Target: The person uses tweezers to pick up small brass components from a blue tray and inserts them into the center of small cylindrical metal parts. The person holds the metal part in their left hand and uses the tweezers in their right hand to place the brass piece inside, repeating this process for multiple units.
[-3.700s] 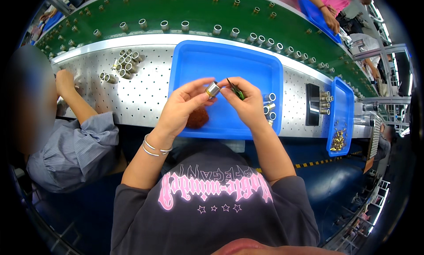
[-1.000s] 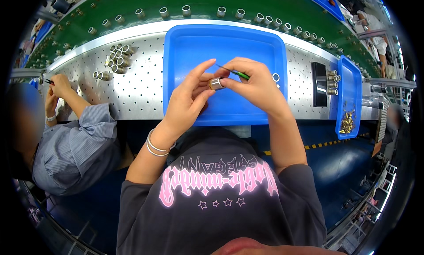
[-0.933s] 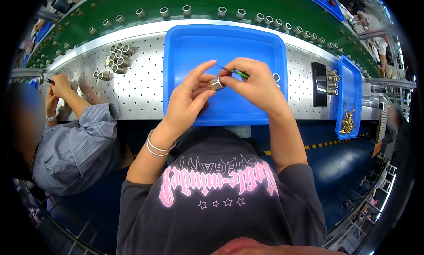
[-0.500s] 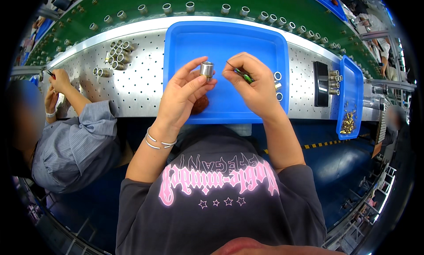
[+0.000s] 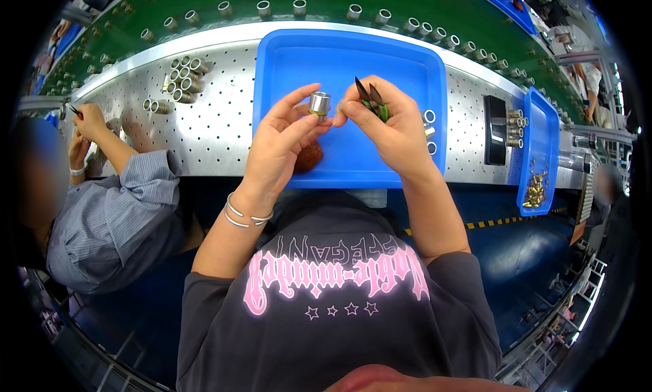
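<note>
My left hand [image 5: 282,131] grips a short silver metal sleeve [image 5: 320,103] between thumb and fingers, its open ring end facing up. Green-handled snips [image 5: 371,100] with two dark pointed blades lie in my right hand [image 5: 390,124], blades spread and pointing away from me. The right thumb and fingertips pinch close beside the sleeve's lower end; whether they hold anything small there I cannot make out. Both hands are over a blue tray [image 5: 350,42]. Beneath the left hand, a reddish-brown round clump [image 5: 309,158] rests in the tray.
Several metal sleeves [image 5: 185,76] stand on the perforated metal table [image 5: 217,131] at left. More line the green belt [image 5: 319,2] behind. To the right are a black box [image 5: 495,131] and a smaller blue tray [image 5: 540,120] with brass pieces. A co-worker [image 5: 112,215] works at left.
My right hand has turned the snips so their blades point up and away, and its fingertips have come closer to the sleeve. My left hand keeps hold of the sleeve, almost in place.
</note>
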Demonstrator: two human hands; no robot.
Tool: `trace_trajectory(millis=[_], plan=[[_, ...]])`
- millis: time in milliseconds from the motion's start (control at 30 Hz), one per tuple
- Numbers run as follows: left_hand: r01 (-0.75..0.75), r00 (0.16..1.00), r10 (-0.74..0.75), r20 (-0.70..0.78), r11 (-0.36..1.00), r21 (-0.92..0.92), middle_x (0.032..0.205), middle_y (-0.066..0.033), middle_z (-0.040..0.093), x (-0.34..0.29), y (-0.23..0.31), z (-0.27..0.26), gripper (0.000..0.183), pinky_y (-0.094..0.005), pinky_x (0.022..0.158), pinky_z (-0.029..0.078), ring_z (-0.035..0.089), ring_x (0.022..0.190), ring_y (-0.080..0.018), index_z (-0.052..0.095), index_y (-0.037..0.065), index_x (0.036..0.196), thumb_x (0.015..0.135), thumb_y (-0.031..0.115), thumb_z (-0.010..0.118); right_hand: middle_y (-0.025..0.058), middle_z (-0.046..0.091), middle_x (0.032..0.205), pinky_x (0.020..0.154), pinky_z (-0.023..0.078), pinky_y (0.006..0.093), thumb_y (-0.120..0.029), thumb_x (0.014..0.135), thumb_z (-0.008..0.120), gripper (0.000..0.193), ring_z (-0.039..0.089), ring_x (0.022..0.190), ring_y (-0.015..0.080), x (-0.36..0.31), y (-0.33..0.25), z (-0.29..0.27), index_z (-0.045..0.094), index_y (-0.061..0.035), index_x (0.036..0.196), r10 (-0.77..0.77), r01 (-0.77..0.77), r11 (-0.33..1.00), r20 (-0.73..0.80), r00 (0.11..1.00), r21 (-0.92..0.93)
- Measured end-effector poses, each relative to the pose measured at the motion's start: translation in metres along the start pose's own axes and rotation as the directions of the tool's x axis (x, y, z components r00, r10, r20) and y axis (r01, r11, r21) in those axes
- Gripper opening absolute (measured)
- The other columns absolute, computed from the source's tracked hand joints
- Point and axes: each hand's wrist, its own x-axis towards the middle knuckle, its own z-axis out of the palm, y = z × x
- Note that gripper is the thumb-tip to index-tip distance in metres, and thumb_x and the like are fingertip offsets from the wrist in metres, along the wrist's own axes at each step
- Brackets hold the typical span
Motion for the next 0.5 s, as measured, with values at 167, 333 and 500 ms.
trace_trajectory(millis=[167,333,500], plan=[[-0.044,0.999,0.041,0.022,0.986,0.158,0.107,-0.0116,0.058,0.001,-0.003,0.000,0.045,-0.0279,0.083,0.050,0.060,0.096,-0.0172,0.045,0.000,0.129,0.086,0.002,0.059,0.0052,0.062,0.078,0.069,0.046,0.0235,-0.008,0.088,0.057,0.009,0.058,0.075,0.0101,0.007,0.004,0.001,0.056,-0.0001,0.087,0.020,-0.018,0.997,-0.031,0.999,0.070],[-0.095,0.993,0.067,0.101,0.947,0.306,0.106,-0.0118,0.058,0.000,-0.009,-0.001,0.053,-0.0253,0.082,0.049,0.060,0.097,-0.0170,0.040,0.001,0.133,0.084,-0.003,0.058,0.0060,0.063,0.079,0.057,0.037,0.0190,-0.011,0.087,0.059,0.009,0.048,0.064,0.0047,0.016,0.009,0.001,0.057,-0.0030,0.088,0.118,-0.103,0.987,-0.121,0.986,0.126],[-0.103,0.991,0.066,0.113,0.929,0.356,0.105,-0.0133,0.058,-0.003,-0.004,0.008,0.060,-0.0287,0.083,0.048,0.061,0.095,-0.0187,0.031,0.002,0.138,0.084,-0.005,0.056,0.0084,0.064,0.081,0.046,0.027,0.0173,-0.015,0.088,0.059,0.011,0.033,0.048,0.0015,0.023,0.022,-0.003,0.056,-0.0038,0.089,0.217,-0.160,0.940,-0.168,0.962,0.300]])
